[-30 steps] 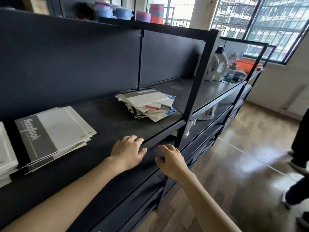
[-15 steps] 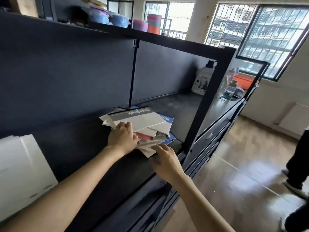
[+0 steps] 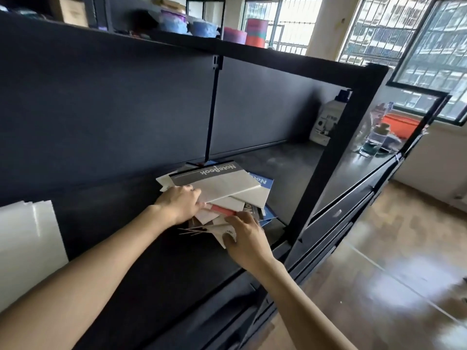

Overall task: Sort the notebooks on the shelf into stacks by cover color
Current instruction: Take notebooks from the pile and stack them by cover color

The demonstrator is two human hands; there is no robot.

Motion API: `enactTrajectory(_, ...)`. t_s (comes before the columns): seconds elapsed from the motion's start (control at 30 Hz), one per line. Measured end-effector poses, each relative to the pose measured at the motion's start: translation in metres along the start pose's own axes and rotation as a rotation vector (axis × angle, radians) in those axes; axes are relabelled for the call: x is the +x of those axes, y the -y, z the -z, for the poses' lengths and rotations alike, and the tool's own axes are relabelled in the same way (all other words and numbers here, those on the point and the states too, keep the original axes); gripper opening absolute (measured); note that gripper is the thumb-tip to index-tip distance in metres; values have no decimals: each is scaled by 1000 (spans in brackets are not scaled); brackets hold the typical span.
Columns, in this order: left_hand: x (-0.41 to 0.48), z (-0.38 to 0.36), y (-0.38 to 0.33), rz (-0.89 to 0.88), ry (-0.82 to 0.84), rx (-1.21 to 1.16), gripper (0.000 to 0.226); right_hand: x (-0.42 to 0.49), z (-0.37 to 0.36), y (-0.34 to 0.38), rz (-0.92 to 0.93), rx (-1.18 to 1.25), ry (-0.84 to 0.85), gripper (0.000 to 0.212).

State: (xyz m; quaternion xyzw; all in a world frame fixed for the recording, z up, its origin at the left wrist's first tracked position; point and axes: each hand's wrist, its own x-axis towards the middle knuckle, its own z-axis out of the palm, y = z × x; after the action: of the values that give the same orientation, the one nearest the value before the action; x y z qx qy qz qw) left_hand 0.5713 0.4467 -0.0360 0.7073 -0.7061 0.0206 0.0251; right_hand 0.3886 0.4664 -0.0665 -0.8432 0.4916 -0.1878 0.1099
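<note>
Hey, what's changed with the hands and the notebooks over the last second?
Both hands left the front edge of the shelf and went forward to the mixed pile of notebooks. The left hand now lies against its near-left side, fingers curled by the grey top notebook. The right hand pinches a lower notebook at its corner. The pile itself looks unshifted.

Both bare forearms reached forward and drew close together at the wrists. The left grip [image 3: 180,204] lay knuckles up, its fingers curled, the tips tucked out of sight into the notebook pile [image 3: 222,188]. Just beside it, the right grip [image 3: 246,233] pinched the pile's near edge, thumb low and fingers over the top.
</note>
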Motion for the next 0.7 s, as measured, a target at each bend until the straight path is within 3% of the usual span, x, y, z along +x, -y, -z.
enactTrajectory(0.17,-7,17,-12,35,-7,19,27,-6,5,-5,83,-64,70,44)
enactTrajectory(0.23,-14,19,-20,20,-65,86,24,-10,11,-4,63,76,47,40)
enactTrajectory(0.33,-36,22,-44,-48,-137,182,20,-16,25,5,-171,511,-27,24)
enactTrajectory(0.43,-64,21,-69,-136,-243,245,18,-13,32,17,-546,1334,39,29)
enactTrajectory(0.5,-88,20,-78,-240,-337,222,15,-15,35,22,-710,1599,72,21)
enactTrajectory(0.6,-115,7,-79,-417,-431,67,25,-27,31,24,-787,1509,28,15)
enactTrajectory(0.67,-134,2,-76,-409,-406,-22,19,-36,25,24,-771,1415,6,20)
enactTrajectory(0.7,-144,1,-75,-367,-366,-51,28,-40,20,23,-749,1414,15,21)
